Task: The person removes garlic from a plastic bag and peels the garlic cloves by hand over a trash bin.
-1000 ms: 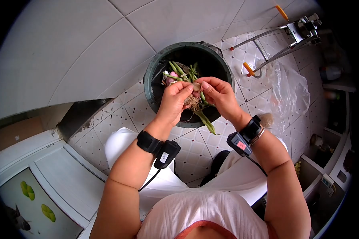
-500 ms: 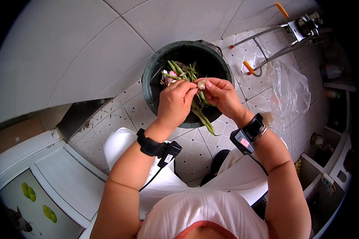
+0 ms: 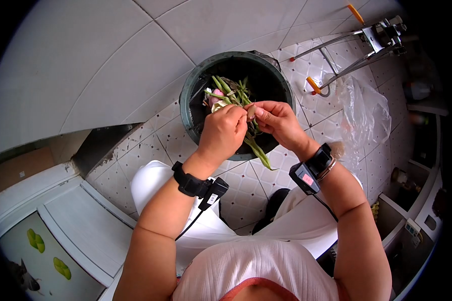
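Observation:
A small pale-brown garlic clove [image 3: 251,112] is pinched between the thumb and fingers of my right hand [image 3: 282,126]. My left hand [image 3: 223,131] is closed, its fingertips pressed against the clove's left side. Both hands meet over the dark green bin [image 3: 187,108]. Inside it, beneath my fingers, lie green vegetable stalks [image 3: 228,89] and a pinkish piece [image 3: 216,96]. One long green leaf [image 3: 259,152] hangs over the bin's near rim. My fingers cover part of the scraps.
A crumpled clear plastic bag [image 3: 365,113] lies on the tiled floor right of the bin. Beyond it stands a metal frame with orange grips [image 3: 331,57]. A white cabinet [image 3: 85,220] is at left, open shelves [image 3: 394,220] at right, and a tiled wall [image 3: 105,60] behind.
My left hand has shifted slightly down and turned, its fingers curling more tightly. The clove has tilted and dropped a little between my fingertips. The bin stays in place.

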